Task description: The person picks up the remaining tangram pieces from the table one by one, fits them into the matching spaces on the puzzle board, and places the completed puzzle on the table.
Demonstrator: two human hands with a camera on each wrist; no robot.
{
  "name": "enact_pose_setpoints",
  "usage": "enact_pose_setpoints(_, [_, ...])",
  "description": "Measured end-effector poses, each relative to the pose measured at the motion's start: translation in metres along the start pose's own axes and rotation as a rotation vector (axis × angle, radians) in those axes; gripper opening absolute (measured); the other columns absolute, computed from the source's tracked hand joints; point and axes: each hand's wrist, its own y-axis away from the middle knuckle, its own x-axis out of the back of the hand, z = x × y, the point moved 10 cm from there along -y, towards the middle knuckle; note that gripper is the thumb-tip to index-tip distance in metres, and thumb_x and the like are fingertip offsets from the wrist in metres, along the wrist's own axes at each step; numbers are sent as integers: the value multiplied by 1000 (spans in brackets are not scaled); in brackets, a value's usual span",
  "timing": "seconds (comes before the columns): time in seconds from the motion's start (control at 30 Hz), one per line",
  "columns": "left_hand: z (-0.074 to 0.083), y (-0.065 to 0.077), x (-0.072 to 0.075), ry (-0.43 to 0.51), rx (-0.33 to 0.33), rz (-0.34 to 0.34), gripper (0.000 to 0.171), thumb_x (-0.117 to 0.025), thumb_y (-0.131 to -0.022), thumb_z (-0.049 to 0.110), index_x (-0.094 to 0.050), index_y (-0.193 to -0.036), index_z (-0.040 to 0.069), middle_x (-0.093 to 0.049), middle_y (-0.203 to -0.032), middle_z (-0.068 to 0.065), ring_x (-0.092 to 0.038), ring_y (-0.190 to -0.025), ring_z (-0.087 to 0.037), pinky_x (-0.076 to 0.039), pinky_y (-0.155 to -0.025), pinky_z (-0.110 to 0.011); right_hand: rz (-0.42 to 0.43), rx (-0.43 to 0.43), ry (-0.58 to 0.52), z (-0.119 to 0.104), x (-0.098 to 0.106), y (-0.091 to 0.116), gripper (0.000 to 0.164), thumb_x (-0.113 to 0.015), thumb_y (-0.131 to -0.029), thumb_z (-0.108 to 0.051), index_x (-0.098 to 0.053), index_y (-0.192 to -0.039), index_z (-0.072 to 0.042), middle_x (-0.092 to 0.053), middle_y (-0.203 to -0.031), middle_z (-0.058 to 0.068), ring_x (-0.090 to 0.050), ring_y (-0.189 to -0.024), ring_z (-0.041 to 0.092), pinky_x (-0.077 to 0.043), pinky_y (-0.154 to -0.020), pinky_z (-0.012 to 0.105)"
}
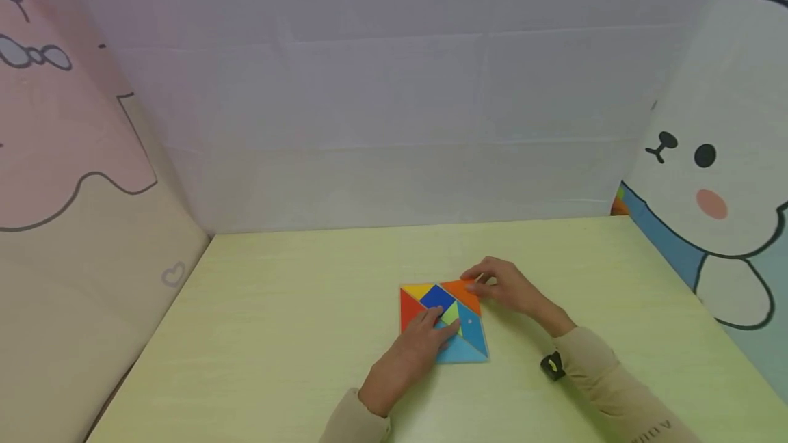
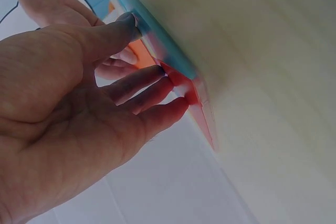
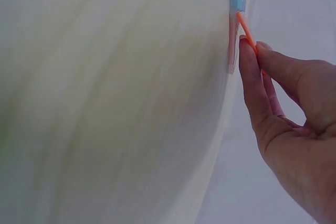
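Observation:
A square tangram lies flat on the table, with a yellow piece (image 1: 416,290), a dark blue square piece (image 1: 437,299), a red piece (image 1: 410,307), a green piece (image 1: 451,314) and light blue pieces (image 1: 464,353). The left hand (image 1: 409,355) rests its fairly straight fingertips on the pieces, partly covering them. At the far right corner, the right hand (image 1: 506,287) pinches an orange triangular tangram piece (image 1: 457,288) between thumb and fingers. In the right wrist view that orange piece (image 3: 246,29) is tilted up, one edge at the clear tray (image 3: 231,65).
The pale yellow table (image 1: 265,333) extends around the tangram. A white sheet (image 1: 382,101) hangs behind its back edge, and printed cartoon sheets (image 1: 739,238) stand at both sides. A small black device (image 1: 552,366) is by the right sleeve.

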Motion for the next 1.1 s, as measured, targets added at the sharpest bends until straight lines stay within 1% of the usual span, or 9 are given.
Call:
enact_pose_setpoints(0.2, [-1,0,0,2,7,-1,45,-57,-105,21,-55,-150,24,-46,-152,-12,-46,-139,-27,-46,-110,-35,-8,30,26,-4,-4,-6,19,-72,-94,-2,-74,-112,5,-67,-97,11,-70,-87,28,-58,-78,35])
enact_pose_setpoints(0.43, [-3,-1,-1,25,26,-3,46,-58,-104,20,-56,-150,23,-45,-154,-13,-44,-142,-29,-47,-110,-37,-8,17,77,-3,-8,-9,17,-73,-94,-2,-74,-109,5,-66,-92,8,-66,-85,24,-58,-77,33])
enact_pose_setpoints(0.57, [-2,-1,-1,23,25,-1,46,-59,-104,20,-57,-149,23,-46,-154,-13,-42,-144,-29,-46,-111,-37,-13,16,108,-3,-10,-9,15,-73,-92,1,-74,-107,6,-67,-91,9,-66,-83,22,-59,-76,32])
enact_pose_setpoints(0.7, [-1,0,0,28,24,1,45,-59,-104,20,-57,-149,22,-46,-154,-13,-42,-144,-29,-45,-112,-38,-29,4,102,-2,-12,-9,16,-73,-92,3,-74,-107,6,-69,-95,13,-68,-86,25,-60,-78,35])
enact_pose_setpoints(0.83, [-1,0,1,36,22,2,45,-59,-104,20,-57,-149,22,-45,-155,-14,-41,-145,-30,-45,-112,-38,-38,12,91,-3,-13,-8,16,-73,-93,2,-73,-108,6,-70,-97,15,-69,-86,27,-60,-79,36])
enact_pose_setpoints(1.0, [-1,1,1,41,14,8,45,-59,-104,20,-57,-149,21,-45,-155,-15,-42,-144,-30,-44,-112,-38,-19,34,104,-7,-13,-8,15,-74,-92,2,-71,-106,7,-69,-95,15,-68,-84,27,-60,-76,35])
enact_pose_setpoints(1.1, [-1,0,4,24,6,34,43,-61,-103,21,-59,-147,19,-49,-151,-15,-46,-141,-30,-47,-110,-38,-7,27,109,-7,-12,-8,15,-74,-91,2,-70,-105,7,-69,-94,15,-68,-83,28,-60,-75,36])
